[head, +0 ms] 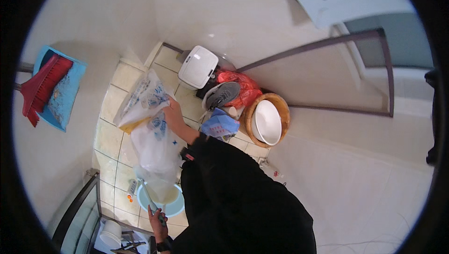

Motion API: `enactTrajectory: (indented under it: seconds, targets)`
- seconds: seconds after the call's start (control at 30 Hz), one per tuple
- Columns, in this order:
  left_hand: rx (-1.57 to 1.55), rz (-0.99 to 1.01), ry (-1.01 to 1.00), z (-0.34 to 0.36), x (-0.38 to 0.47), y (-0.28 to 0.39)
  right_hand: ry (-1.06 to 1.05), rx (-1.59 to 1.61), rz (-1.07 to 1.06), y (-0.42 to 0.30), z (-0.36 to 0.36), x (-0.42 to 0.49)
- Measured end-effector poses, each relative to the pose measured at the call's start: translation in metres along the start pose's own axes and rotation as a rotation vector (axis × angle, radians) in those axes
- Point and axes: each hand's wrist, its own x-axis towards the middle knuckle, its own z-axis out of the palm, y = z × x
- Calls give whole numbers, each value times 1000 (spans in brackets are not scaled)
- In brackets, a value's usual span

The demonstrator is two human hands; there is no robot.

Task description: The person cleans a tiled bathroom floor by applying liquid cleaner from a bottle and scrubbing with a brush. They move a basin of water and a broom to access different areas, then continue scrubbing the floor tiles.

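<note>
My right hand (175,116) grips the upper part of a large, translucent white plastic bag (154,148) with blue print. The bag hangs down, and its lower end is in or just over a light blue plastic basin (174,209) on the floor. Something yellowish shows at the bag's left side. In my left hand (159,219), beside the basin's near rim, is a long grey-green handle (148,194) that slants across the basin. Its far end is near the bag, and I cannot tell what tool it is. A white tube with an orange cap (131,190) lies left of the basin.
A white-lidded bin (198,67), a red plastic bag (245,90), a grey shoe (224,95) and a blue bag (220,124) sit by the wall. A wooden tub (286,118) holds a white basin (268,122). A blue dustpan (66,96) with a red broom (44,85) hangs left.
</note>
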Motion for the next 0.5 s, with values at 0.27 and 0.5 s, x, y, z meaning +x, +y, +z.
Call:
enactTrajectory:
  seconds: [0.27,0.5]
  targets:
    - [162,51,-112,-53,11,14,332,-220,-45,-193,-135,-187]
    - [266,106,-205,-22,26,19,630,-634,-164,-271,-269,-262]
